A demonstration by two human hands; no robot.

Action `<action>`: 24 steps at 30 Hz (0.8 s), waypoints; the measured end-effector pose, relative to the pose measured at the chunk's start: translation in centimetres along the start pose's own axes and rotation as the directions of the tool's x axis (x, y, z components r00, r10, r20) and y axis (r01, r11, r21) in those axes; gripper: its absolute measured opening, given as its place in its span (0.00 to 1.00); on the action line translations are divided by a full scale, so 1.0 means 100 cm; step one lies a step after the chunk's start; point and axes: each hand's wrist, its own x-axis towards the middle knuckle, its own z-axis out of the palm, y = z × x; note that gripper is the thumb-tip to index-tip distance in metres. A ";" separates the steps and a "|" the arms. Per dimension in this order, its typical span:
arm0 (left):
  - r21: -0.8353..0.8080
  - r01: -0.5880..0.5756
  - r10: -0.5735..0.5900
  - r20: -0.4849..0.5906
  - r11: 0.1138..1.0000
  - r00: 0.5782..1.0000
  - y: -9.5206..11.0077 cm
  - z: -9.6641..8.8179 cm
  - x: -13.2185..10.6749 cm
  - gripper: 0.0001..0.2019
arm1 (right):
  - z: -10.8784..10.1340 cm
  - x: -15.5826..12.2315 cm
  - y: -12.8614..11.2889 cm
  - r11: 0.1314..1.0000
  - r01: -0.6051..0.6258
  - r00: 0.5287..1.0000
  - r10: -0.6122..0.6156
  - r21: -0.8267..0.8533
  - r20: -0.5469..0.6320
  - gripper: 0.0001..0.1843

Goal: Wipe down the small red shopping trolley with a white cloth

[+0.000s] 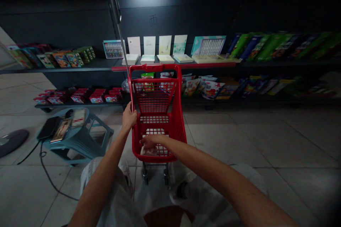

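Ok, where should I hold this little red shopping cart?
Probably the straight top bar of the red cart, reaching from above. It runs straight across above the mesh, so fingers can wrap right around it. The left hand grips the side edge, which looks like it works too.

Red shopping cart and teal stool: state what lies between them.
Head view: tiled floor and the left forearm lie between the red shopping cart and teal stool.
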 end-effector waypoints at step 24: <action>0.310 -0.454 0.405 0.212 0.835 0.889 0.017 -0.022 -0.008 0.15 | -0.075 -0.005 0.019 0.602 0.416 0.429 0.531 0.682 -0.731 0.38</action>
